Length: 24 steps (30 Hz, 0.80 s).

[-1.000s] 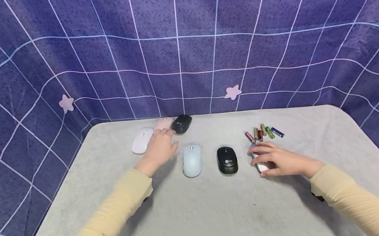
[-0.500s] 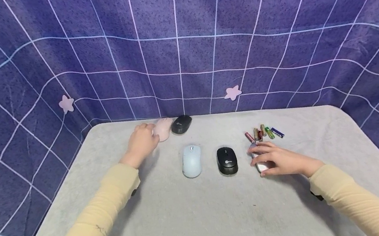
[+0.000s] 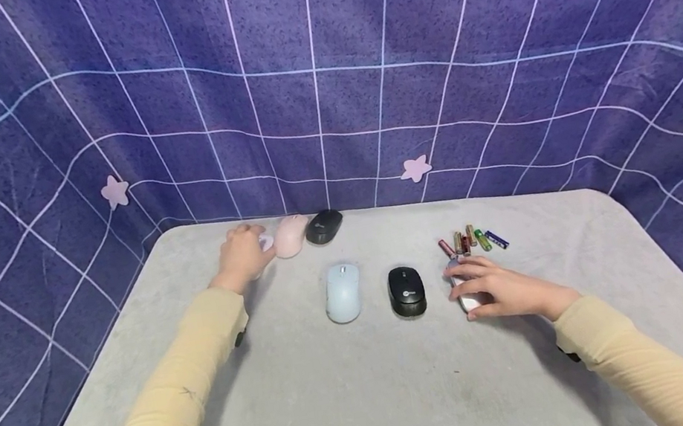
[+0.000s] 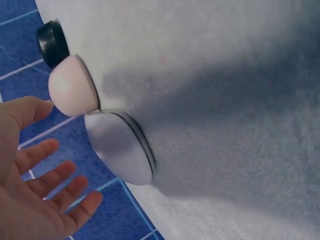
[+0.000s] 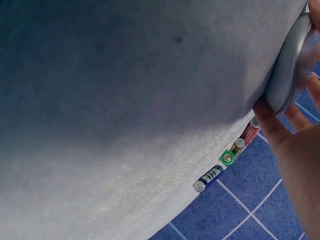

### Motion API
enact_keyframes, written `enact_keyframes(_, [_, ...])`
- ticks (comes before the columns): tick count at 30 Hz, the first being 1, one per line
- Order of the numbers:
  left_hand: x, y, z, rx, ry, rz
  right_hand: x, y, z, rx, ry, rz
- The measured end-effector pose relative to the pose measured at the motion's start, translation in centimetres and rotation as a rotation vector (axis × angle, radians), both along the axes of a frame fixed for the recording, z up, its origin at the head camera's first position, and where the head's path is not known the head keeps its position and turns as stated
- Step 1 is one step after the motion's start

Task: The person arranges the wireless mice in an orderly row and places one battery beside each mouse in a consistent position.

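My left hand (image 3: 242, 258) hovers over a white mouse (image 4: 120, 150) at the back left, covering most of it in the head view. In the left wrist view its fingers are spread and loosely bent, apart from the mouse. A pink mouse (image 3: 291, 236) lies just right of the white one, and a black mouse (image 3: 324, 227) beside that. On the right, my right hand (image 3: 499, 286) holds a grey and white mouse (image 5: 287, 67) on the table, thumb on one side and fingers on the other. Part of this mouse is hidden under the hand.
A light blue mouse (image 3: 343, 293) and a second black mouse (image 3: 407, 292) lie mid-table between the hands. Several small batteries (image 3: 472, 239) lie behind the right hand. A purple gridded curtain (image 3: 319, 81) rises behind the grey table (image 3: 373, 403).
My left hand has moved left, from the pink mouse to over the white mouse, uncovering the pink one. The right hand stays on its mouse. The head view has shifted slightly.
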<state>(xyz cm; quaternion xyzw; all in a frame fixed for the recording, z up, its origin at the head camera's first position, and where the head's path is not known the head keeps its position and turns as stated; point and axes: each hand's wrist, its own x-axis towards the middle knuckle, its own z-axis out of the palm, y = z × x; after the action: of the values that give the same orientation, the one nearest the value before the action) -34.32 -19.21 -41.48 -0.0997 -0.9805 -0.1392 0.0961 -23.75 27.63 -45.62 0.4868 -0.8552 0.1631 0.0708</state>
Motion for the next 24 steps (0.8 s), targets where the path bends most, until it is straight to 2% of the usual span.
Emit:
enact_keyframes(8, [-0.2,-0.2,-0.4,0.037,-0.076,0.059,-0.1,0.1,-0.4,-0.024,0.021,0.015])
enact_keyframes(15, [-0.5,-0.5,-0.9,0.044,-0.121,0.066,-0.2,0.2,-0.5,-0.034,0.008,0.018])
enact_keyframes(24, [-1.8,-0.9,-2.0,0.043,-0.137,0.047,0.1,0.1,-0.3,-0.040,0.005,0.011])
